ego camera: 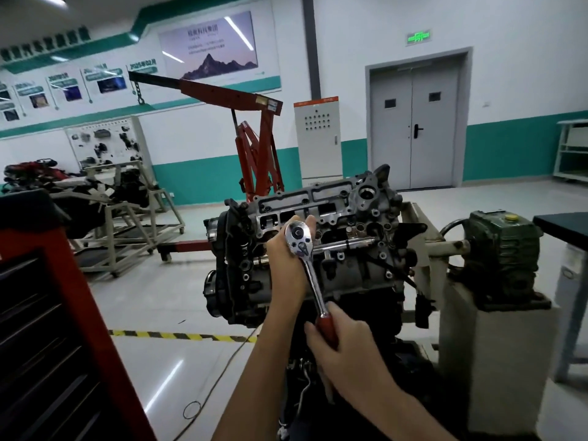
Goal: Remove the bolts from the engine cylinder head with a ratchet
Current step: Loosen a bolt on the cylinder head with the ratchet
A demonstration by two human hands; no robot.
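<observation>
A chrome ratchet (310, 268) with a red handle is held in front of the engine cylinder head (331, 214), which sits on a stand at mid-frame. My left hand (286, 249) cups the ratchet's round head from behind, fingers curled round it. My right hand (345, 348) grips the red handle lower down. The ratchet head faces me, so whatever socket or bolt lies behind it is hidden. Several small bolts and holes dot the cylinder head's top and side.
A red tool cabinet (63, 329) stands close on my left. A red engine hoist (254, 148) is behind the engine. The green gearbox (502, 249) of the engine stand is to the right, beside a dark table edge (563, 224). Yellow-black floor tape (178, 335) crosses below.
</observation>
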